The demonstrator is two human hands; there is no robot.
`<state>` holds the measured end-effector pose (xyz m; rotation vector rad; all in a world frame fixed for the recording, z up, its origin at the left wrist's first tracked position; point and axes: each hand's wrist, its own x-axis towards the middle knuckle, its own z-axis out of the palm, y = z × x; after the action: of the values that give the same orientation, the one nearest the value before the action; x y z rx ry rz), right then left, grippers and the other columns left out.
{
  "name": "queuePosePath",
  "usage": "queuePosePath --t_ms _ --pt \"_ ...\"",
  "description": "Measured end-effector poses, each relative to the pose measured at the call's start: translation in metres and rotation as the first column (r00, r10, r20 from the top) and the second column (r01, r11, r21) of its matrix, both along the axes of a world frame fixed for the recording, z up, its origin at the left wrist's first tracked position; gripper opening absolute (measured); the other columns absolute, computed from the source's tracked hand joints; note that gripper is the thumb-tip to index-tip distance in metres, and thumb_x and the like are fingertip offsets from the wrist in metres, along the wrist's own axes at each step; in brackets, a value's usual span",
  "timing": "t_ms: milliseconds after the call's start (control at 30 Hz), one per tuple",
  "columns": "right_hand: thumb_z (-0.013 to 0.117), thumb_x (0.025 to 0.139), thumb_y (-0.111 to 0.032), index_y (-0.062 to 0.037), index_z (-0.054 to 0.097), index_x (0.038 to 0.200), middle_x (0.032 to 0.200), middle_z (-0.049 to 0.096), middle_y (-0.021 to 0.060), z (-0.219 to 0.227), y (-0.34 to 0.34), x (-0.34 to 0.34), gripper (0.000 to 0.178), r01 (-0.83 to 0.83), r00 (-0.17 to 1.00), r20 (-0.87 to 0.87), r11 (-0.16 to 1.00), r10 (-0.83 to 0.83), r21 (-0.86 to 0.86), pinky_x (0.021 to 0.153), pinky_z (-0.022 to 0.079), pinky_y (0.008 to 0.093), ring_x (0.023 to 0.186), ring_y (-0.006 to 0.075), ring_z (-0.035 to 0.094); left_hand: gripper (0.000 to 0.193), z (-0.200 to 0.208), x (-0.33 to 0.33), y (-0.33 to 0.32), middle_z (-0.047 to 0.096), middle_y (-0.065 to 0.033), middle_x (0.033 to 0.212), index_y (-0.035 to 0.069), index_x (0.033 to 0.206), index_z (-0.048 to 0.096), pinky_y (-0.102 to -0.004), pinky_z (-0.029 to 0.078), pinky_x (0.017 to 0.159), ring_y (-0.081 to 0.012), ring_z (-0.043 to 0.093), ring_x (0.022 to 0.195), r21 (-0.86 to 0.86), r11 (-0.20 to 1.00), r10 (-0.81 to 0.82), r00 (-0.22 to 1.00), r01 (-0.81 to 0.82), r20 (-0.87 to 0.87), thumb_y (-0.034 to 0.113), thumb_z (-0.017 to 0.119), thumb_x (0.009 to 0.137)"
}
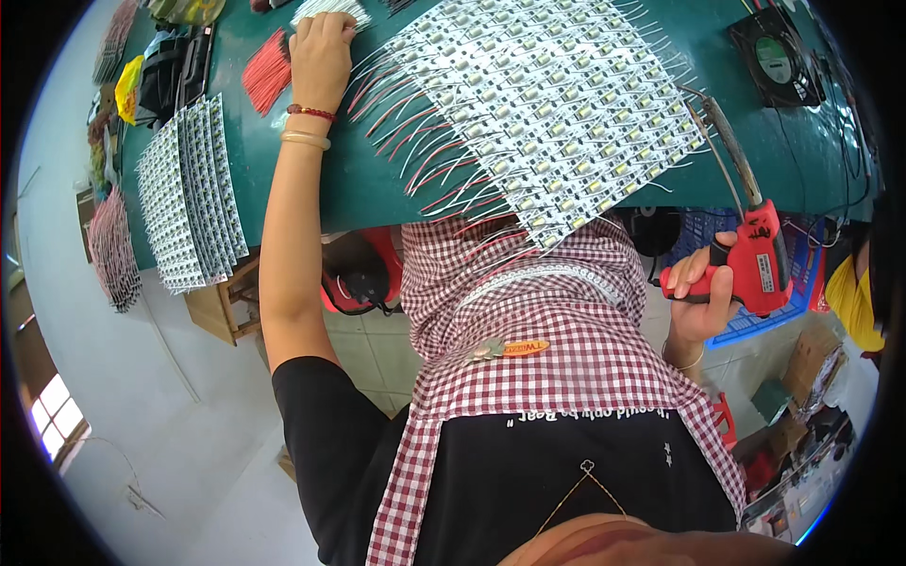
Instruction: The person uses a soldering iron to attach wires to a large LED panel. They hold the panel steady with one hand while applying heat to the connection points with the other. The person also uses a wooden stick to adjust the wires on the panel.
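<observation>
From my end, the green counter (253,170) is the largest thing, spanning the upper part of the frame. On it, upper centre to right, lies the white sheet of small boards (557,104), the thing being worked on, tilted so that one corner overhangs the counter's near edge. Next in size is a stack of similar sheets (189,198) at the left of the frame, fanned out and overlapping.

My right hand, at centre right, is closed around the handle of a red soldering gun (766,259); the gun's long nose rises to the sheet's right edge, and I can't tell whether its tip touches. My left hand (321,57), upper left of centre, is bent over with fingers curled at a bundle of white wires (332,9); I can't tell whether it pinches one. A bundle of red wires (267,74) lies just beside that hand.

I judge the work well along on this sheet: red and white leads already fringe its left edge, and finer white ones stick out along its right. Loose wires remain in both bundles, and I make out no long red leads on the stack, so that part looks undone.
</observation>
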<state>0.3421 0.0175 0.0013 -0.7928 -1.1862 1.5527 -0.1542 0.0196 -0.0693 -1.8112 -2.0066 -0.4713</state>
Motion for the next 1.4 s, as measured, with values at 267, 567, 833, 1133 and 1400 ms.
queuePosePath --t_ms 267,567,833,1133,1400 --pt "0.046 0.097 -0.022 0.0028 0.04 0.124 0.069 0.051 0.0076 -0.003 -0.008 -0.003 0.037 -0.001 1.0 0.008 1.0 0.001 -0.01 0.049 0.042 0.0262 0.049 0.0106 0.046 0.005 0.005 0.0 -0.005 0.059 -0.0013 0.087 0.015 0.088 0.062 -0.0369 0.039 0.072 -0.0234 0.055 0.087 0.038 0.999 0.019 0.995 -0.015 -0.097 0.019 0.062 0.085" --pt "0.05 0.094 -0.021 0.0049 0.041 0.121 0.064 0.05 0.0069 -0.004 -0.013 -0.004 0.038 0.007 1.0 0.017 0.999 -0.007 -0.036 0.048 0.046 0.0276 0.048 0.012 0.048 0.004 0.031 0.012 -0.014 0.061 -0.0027 0.086 0.011 0.087 0.063 -0.037 0.04 0.07 -0.0225 0.058 0.082 0.105 0.99 -0.097 0.994 0.092 0.044 0.013 0.064 0.083" --pt "0.054 0.094 -0.023 0.0057 0.042 0.122 0.06 0.05 0.0062 -0.02 -0.039 0.029 0.042 -0.153 0.975 0.135 0.975 0.175 -0.163 0.052 0.044 0.0291 0.049 0.0134 0.047 0.023 0.06 0.202 -0.076 0.048 -0.0061 0.075 0.004 0.092 0.065 -0.0349 0.044 0.066 -0.0234 0.051 0.071 0.042 0.831 -0.518 0.744 0.555 0.422 0.005 0.063 0.069" --pt "0.055 0.092 -0.01 0.0013 0.057 0.094 0.074 0.056 0.004 -0.036 -0.067 0.054 0.012 -0.302 0.874 0.255 0.872 0.415 -0.384 0.057 0.041 0.0257 0.063 0.0109 0.051 0.024 0.035 0.231 -0.093 0.045 -0.0071 0.077 0.0 0.095 0.064 -0.0341 0.041 0.064 -0.023 0.048 0.072 -0.038 0.884 -0.383 0.767 0.467 0.515 0.002 0.06 0.071" --pt "0.056 0.09 -0.006 0.0003 0.057 0.089 0.072 0.056 0.0028 -0.044 -0.071 0.052 0.006 -0.333 0.858 0.266 0.87 0.439 -0.363 0.057 0.043 0.0269 0.063 0.0108 0.052 0.024 0.036 0.227 -0.09 0.047 -0.007 0.078 0.0 0.095 0.064 -0.0342 0.041 0.066 -0.0229 0.049 0.073 -0.053 0.884 -0.375 0.77 0.465 0.516 0.001 0.061 0.071"
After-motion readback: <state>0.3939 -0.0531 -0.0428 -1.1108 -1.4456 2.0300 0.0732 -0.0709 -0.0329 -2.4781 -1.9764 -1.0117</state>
